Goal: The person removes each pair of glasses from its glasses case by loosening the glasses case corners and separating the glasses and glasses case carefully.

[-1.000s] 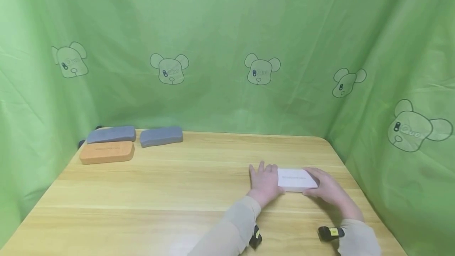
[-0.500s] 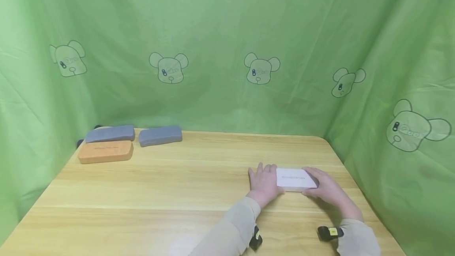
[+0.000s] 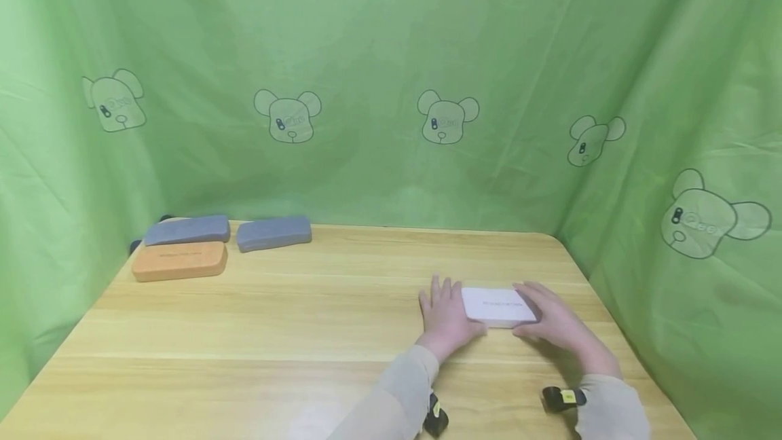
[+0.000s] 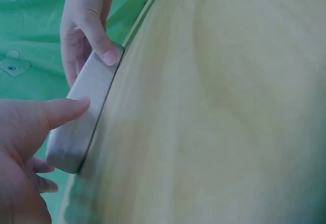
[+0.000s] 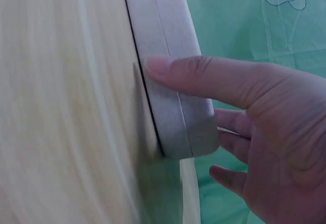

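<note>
A white hard glasses case [image 3: 497,305] with faint lettering lies flat on the wooden table, a seam along its side. My right hand [image 3: 559,321] grips its right end; in the right wrist view the thumb [image 5: 163,67] presses the near side while the other fingers are behind the case, partly hidden. At the left end is my left hand [image 3: 444,318], its fingers straight and spread. In the left wrist view its thumb [image 4: 69,109] lies straight across the near side of the case; whether it presses there I cannot tell.
An orange case [image 3: 180,261] lies at the table's far left. Behind it is a grey-blue case [image 3: 188,230], with another grey-blue case [image 3: 275,233] to the right. Green curtain [image 3: 366,175] surrounds the back and sides. Black straps are at both wrists.
The white glasses case has shifted slightly left with my right hand. My left hand has moved left, its fingers spread wider, and more of the case's left end shows.
</note>
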Demonstrator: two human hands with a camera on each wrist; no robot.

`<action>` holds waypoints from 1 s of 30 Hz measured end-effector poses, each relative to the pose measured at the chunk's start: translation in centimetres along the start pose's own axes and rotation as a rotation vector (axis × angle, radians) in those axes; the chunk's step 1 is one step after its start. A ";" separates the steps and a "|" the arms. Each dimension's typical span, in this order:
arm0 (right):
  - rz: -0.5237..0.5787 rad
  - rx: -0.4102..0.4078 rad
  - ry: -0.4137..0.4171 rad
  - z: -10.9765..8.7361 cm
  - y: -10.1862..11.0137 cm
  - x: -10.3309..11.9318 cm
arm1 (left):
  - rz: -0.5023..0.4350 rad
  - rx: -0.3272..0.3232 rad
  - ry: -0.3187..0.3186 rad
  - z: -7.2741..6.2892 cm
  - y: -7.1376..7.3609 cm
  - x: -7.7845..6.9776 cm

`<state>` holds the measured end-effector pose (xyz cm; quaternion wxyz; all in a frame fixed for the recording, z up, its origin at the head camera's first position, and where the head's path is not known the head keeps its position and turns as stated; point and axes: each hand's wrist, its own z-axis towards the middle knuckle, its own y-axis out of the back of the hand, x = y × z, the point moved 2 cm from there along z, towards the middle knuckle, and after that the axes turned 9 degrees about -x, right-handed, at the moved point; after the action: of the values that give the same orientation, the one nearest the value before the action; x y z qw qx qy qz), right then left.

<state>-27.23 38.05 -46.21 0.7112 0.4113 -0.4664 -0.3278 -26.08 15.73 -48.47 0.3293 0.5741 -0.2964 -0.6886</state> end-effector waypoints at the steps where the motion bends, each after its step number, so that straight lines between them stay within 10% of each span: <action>1: 0.005 -0.005 0.012 0.1 0.0 0.2 | -0.020 -0.004 0.011 0.0 -0.1 0.2; 30: 0.134 -0.049 -0.007 0.4 -0.7 -0.5 | 0.025 -0.145 0.034 -0.4 -2.1 0.6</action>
<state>-27.81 38.10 -46.93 0.7399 0.3605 -0.4870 -0.2923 -26.03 16.57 -50.55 0.3836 0.5568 -0.2471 -0.6941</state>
